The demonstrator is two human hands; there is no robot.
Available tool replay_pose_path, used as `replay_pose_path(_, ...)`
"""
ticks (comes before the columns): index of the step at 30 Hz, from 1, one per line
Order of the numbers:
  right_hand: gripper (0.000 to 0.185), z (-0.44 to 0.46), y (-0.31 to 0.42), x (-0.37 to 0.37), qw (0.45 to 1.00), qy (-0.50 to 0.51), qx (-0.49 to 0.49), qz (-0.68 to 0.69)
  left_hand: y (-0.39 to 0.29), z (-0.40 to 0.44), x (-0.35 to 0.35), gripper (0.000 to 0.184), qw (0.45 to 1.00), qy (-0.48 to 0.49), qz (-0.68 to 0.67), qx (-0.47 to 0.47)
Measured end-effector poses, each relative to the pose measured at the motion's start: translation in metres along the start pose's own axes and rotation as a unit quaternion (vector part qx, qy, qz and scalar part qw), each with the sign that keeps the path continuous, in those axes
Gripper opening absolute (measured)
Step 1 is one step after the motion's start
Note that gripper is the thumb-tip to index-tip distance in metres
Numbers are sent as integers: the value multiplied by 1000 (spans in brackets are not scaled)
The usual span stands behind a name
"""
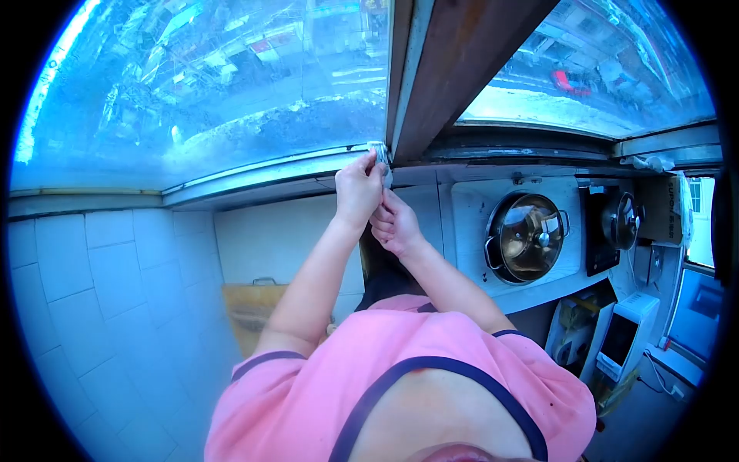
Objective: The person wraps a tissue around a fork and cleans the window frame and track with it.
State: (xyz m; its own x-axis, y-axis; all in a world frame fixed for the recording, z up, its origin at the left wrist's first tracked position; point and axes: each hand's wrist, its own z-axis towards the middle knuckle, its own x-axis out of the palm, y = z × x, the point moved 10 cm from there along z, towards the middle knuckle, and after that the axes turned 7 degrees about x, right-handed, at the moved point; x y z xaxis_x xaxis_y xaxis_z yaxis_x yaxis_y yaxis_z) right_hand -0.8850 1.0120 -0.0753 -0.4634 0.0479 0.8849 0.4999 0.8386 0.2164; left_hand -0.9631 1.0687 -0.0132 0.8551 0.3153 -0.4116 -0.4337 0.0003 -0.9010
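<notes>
Strip (pixel 377 148): at the window corner, where sill (pixel 269 168) meets post (pixel 443 85). Left hand (pixel 358 191) has thumb and fingertips pinched on its upper part. Right hand (pixel 396 223) is curled, fingertips at the lower end – whether they pinch it cannot be told, as the fingers hide the contact.

Principal risk, in my judgement: the strip tears or creases if the two hands pull unevenly, being thin and soft in appearance. Second: it snags on the frame edge close beside it. Third: fingers slip, should the frame be damp; the glass (pixel 231 92) looks misted, though dampness at the corner is not confirmed.

Obstructions: the post stands directly beside the hands and limits movement to the right. Pot (pixel 526 237), glass-lidded, sits on the counter (pixel 469 208) to the right of the right forearm; a wide elbow swing could catch its near handle. Beyond it, a smaller pot (pixel 622 219) rests on a dark hob (pixel 596 246), with a box (pixel 660 208) behind. Crumpled film (pixel 653 163) lies on the far sill. Outside, a red object (pixel 570 83) – blurred, not identified.
</notes>
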Motion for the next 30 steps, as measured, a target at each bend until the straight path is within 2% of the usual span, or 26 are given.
replay_pose_path(3, 24, 1, -15, -2, 999, -17, 10, 30, 5, -5, -11, 31, 1000, 7, 10, -11)
replay_pose_path(4, 24, 6, -17, 3, 1000, 6, 23, 17, -6, -1, -15, 32, 1000, 1, 10, 0)
replay_pose_path(5, 24, 8, -16, 8, 999, 29, 36, 3, 0, -7, -21, 27, 996, -2, -25, -84)
replay_pose_path(8, 25, 3, -7, 6, 1000, 14, 2, -4, -4, -4, -14, 26, 996, -3, -46, -76)
replay_pose_path(9, 25, 1, -4, 5, 999, 32, 1, 26, -12, 1, -3, 30, 998, 16, -48, -21)
replay_pose_path(10, 25, 3, -6, 4, 999, 33, 1, 27, -31, 2, -7, 29, 994, -23, 71, 79)
replay_pose_path(12, 25, 3, -8, 3, 999, 25, 9, 40, -21, 0, -11, 28, 999, -19, 43, 20)
replay_pose_path(13, 25, 5, -10, 4, 999, 39, 8, 32, -25, -3, -19, 28, 999, -20, 44, 19)
replay_pose_path(15, 25, 6, -13, 3, 999, 34, 20, 20, -1, -12, -17, 30, 991, 18, -38, -124)
replay_pose_path(16, 24, 6, -15, 1, 999, 28, 27, 13, 3, -11, -12, 30, 992, 20, -38, -123)
replay_pose_path(18, 23, 5, -6, -13, 1000, 8, 4, 6, -25, -2, -14, 30, 994, -30, 82, 69)
replay_pose_path(24, 24, 7, -17, -3, 999, 26, 12, 27, -10, -10, -17, 30, 999, -16, 50, -7)
replay_pose_path(26, 24, 6, -14, -5, 999, 34, 6, -16, -3, -12, -16, 30, 998, -5, 12, -58)
replay_pose_path(28, 24, 4, -12, -14, 1000, 10, -3, 5, -15, -6, -3, 31, 999, -13, 30, 33)
replay_pose_path(30, 25, 5, -10, -11, 1000, 28, 4, 9, -19, -7, -5, 31, 994, -15, 76, 71)
